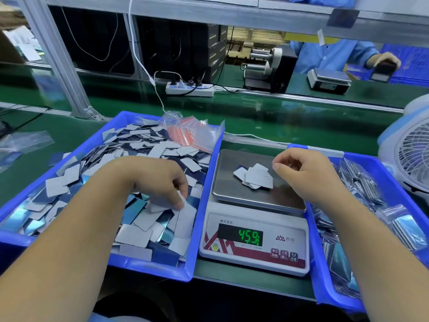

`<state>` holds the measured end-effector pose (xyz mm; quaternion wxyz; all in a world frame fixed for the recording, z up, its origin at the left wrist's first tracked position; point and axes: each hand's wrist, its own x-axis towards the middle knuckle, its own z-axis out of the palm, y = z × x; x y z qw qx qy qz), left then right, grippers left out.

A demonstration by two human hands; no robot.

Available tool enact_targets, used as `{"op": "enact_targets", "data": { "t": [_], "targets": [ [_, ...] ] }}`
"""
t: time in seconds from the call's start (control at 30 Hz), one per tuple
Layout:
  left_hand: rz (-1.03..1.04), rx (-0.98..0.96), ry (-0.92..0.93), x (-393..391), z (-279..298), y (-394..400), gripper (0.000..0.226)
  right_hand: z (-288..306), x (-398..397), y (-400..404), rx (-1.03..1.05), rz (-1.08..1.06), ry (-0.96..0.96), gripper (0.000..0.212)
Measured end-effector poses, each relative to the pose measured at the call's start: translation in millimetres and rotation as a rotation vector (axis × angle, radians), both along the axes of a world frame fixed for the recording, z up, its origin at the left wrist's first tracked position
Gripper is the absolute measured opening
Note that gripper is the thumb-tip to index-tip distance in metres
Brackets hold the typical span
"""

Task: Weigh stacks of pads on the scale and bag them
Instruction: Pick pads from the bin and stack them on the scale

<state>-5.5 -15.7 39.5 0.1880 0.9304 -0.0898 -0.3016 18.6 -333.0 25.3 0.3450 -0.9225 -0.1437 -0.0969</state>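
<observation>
My left hand (160, 182) pinches loose grey-and-blue pads in the blue plastic bin (199, 205); my right hand (308, 175) hovers loosely curled, empty. A small stack (254, 176) sits on the white digital scale (255, 252), unbagged; many bagged already, I judge.

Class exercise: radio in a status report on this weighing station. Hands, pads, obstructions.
Left hand picking loose pads in left bin. Right hand empty above scale. Small pad pile on pan. No obstructions.

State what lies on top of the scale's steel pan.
A small loose pile of pads lies on the scale pan, mostly grey-white faces up, one dark corner showing. How many pads sit lower in the pile is covered. The right hand hovers beside, not touching.
</observation>
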Motion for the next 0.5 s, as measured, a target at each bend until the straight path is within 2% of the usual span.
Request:
{"op": "enact_targets", "data": {
  "t": [0.1,0.2,0.4,0.5],
  "targets": [
    [0.081,-0.082,-0.17,6,11,10,0.009,0,0,0,0.013,0.0,0.009,0.019],
    [0.255,-0.305,-0.296,12,20,5,0.009,0,1,-1,0.022,0.0,0.011,0.019],
    [0.465,-0.749,-0.281,23,25,-62,0.018,0,2,-4,0.048,-0.012,-0.006,0.019],
    [0.464,-0.742,-0.258,28,14,-98,0.015,-1,3,-6,0.052,-0.032,-0.013,0.02]
  ]
}}
